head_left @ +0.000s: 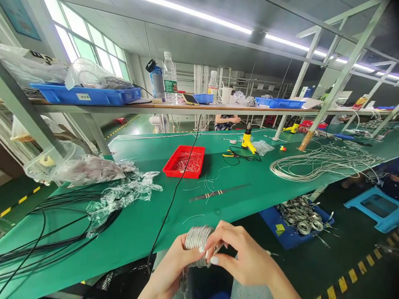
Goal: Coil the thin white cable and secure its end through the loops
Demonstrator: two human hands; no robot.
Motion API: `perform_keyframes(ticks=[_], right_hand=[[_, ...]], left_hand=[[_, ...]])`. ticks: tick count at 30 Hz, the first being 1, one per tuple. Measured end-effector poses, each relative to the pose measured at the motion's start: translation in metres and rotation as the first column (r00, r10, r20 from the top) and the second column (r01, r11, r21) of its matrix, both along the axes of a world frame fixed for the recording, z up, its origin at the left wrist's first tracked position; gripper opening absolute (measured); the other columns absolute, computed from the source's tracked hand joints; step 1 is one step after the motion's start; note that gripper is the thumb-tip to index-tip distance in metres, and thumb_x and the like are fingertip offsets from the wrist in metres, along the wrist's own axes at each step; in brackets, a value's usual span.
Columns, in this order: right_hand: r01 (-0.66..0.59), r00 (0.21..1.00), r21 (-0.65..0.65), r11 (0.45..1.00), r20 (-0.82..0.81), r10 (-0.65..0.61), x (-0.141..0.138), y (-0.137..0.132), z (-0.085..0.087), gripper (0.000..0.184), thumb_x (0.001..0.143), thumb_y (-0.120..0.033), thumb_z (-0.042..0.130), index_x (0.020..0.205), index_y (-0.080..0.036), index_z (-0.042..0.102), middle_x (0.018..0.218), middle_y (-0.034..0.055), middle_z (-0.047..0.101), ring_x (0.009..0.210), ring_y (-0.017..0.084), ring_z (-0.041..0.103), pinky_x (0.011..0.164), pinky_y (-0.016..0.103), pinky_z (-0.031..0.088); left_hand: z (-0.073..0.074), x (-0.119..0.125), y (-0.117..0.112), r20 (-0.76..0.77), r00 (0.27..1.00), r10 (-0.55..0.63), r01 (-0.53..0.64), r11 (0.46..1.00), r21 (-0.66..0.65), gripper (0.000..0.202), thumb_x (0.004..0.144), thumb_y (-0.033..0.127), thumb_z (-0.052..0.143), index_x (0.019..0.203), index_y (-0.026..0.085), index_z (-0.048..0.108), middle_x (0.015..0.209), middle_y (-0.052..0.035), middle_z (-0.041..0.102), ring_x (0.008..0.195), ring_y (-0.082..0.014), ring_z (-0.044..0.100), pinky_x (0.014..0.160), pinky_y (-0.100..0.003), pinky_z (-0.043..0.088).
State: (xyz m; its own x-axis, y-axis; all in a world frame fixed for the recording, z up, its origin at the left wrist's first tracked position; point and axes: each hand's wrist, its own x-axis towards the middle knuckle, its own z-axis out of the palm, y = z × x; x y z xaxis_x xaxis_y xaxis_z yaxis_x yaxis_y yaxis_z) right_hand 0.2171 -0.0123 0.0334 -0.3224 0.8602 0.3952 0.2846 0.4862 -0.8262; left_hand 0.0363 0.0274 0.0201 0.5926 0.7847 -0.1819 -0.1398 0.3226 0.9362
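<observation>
cable coil (197, 238): at the near edge of the bench (140, 220) | left hand (173, 259): my fingers curl round it | right hand (246, 255): my fingertips bunch at its side, pinching or not I can't tell | done: turns wound neatly | remaining: tied off or not, hidden

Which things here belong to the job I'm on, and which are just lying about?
Job in hand:
wire coil, in the left hand, with the right hand working at it
probably the blue bin of similar coils
possibly the red tray of thin wires

Apparently just lying about:
water bottle
mug
heat gun
plastic wrap
</observation>
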Motion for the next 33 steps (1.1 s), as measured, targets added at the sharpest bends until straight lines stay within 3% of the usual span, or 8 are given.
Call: perform_keyframes(ticks=[4, 7, 13, 21, 24, 27, 30, 33], right_hand=[[-0.133, 0.989, -0.043, 0.99, -0.078, 0.129, 0.009, 0.001, 0.0, 0.017, 0.083, -0.012, 0.055, 0.098, -0.02, 0.059, 0.086, 0.0014, 0.063, 0.078, 0.011, 0.059, 0.071, 0.022, 0.049], [-0.082, 0.992, -0.085, 0.993, -0.106, 0.073, 0.01, 0.003, -0.004, 0.013, 0.083, -0.012, 0.054, 0.094, -0.02, 0.056, 0.09, 0.0003, 0.059, 0.08, 0.01, 0.059, 0.072, 0.021, 0.049], [0.041, 0.999, 0.019, 0.999, 0.019, -0.041, 0.004, 0.011, -0.003, 0.016, 0.08, -0.007, 0.057, 0.086, -0.021, 0.056, 0.083, -0.0026, 0.059, 0.079, 0.009, 0.052, 0.074, 0.021, 0.044], [0.13, 0.991, 0.124, 0.984, -0.031, -0.127, -0.007, 0.012, -0.006, 0.016, 0.08, -0.007, 0.058, 0.079, -0.022, 0.054, 0.077, -0.003, 0.058, 0.082, 0.012, 0.049, 0.072, 0.023, 0.043], [0.197, 0.98, 0.117, 0.973, 0.012, -0.2, -0.006, 0.014, -0.013, 0.014, 0.081, -0.014, 0.06, 0.089, -0.024, 0.055, 0.09, -0.0018, 0.061, 0.089, 0.014, 0.052, 0.078, 0.026, 0.045], [0.265, 0.964, -0.076, 0.961, 0.058, -0.261, 0.006, 0.023, -0.027, 0.029, 0.079, -0.023, 0.065, 0.105, -0.027, 0.051, 0.103, -0.0007, 0.063, 0.09, 0.014, 0.058, 0.077, 0.027, 0.046], [0.338, 0.941, -0.266, 0.903, 0.072, -0.331, 0.021, 0.033, -0.044, 0.012, 0.089, -0.033, 0.053, 0.095, -0.024, 0.047, 0.079, -0.0029, 0.067, 0.071, 0.013, 0.061, 0.066, 0.026, 0.045], [0.51, 0.852, -0.111, 0.853, 0.204, -0.483, 0.027, 0.035, -0.052, 0.015, 0.093, -0.036, 0.047, 0.087, -0.023, 0.049, 0.068, -0.0035, 0.066, 0.064, 0.014, 0.058, 0.062, 0.026, 0.037]], left_hand=[[-0.001, 0.001, 0.0, 0.032, 0.997, -0.063, 0.062, 0.998, 0.029, 0.027, 0.072, 0.038, 0.074, 0.075, 0.012, 0.065, 0.071, -0.0027, 0.057, 0.072, -0.0152, 0.046, 0.07, -0.026, 0.036], [-0.004, 0.004, -0.001, 0.049, 0.997, -0.054, 0.054, 0.998, 0.012, 0.027, 0.073, 0.037, 0.073, 0.078, 0.012, 0.064, 0.07, -0.0029, 0.057, 0.068, -0.0144, 0.045, 0.067, -0.026, 0.035], [-0.006, 0.006, -0.006, 0.106, 0.989, -0.099, 0.103, 0.994, -0.034, 0.025, 0.076, 0.035, 0.071, 0.079, 0.011, 0.064, 0.072, -0.0065, 0.063, 0.07, -0.0155, 0.05, 0.068, -0.026, 0.037], [-0.005, 0.011, -0.01, 0.113, 0.992, 0.053, -0.047, 0.997, -0.062, 0.029, 0.065, 0.037, 0.081, 0.078, 0.015, 0.069, 0.068, -0.0033, 0.066, 0.069, -0.0149, 0.054, 0.067, -0.023, 0.041], [-0.005, 0.012, -0.011, 0.1, 0.982, 0.159, -0.155, 0.987, -0.049, 0.025, 0.065, 0.034, 0.081, 0.066, 0.013, 0.067, 0.06, -0.0032, 0.064, 0.062, -0.0126, 0.052, 0.062, -0.02, 0.042], [-0.009, 0.003, -0.008, 0.184, 0.927, 0.328, -0.294, 0.937, -0.19, 0.027, 0.056, 0.031, 0.086, 0.067, 0.014, 0.068, 0.054, -0.0026, 0.063, 0.056, -0.0129, 0.054, 0.055, -0.019, 0.045], [-0.01, -0.01, -0.002, 0.313, 0.769, 0.557, -0.439, 0.817, -0.373, 0.032, 0.051, 0.022, 0.088, 0.076, 0.015, 0.07, 0.058, -0.0002, 0.064, 0.056, -0.0122, 0.059, 0.056, -0.018, 0.051], [-0.006, -0.012, -0.001, 0.334, 0.644, 0.688, -0.549, 0.72, -0.424, 0.033, 0.053, 0.015, 0.085, 0.082, 0.015, 0.07, 0.066, 0.0005, 0.066, 0.061, -0.0108, 0.062, 0.061, -0.017, 0.054]])
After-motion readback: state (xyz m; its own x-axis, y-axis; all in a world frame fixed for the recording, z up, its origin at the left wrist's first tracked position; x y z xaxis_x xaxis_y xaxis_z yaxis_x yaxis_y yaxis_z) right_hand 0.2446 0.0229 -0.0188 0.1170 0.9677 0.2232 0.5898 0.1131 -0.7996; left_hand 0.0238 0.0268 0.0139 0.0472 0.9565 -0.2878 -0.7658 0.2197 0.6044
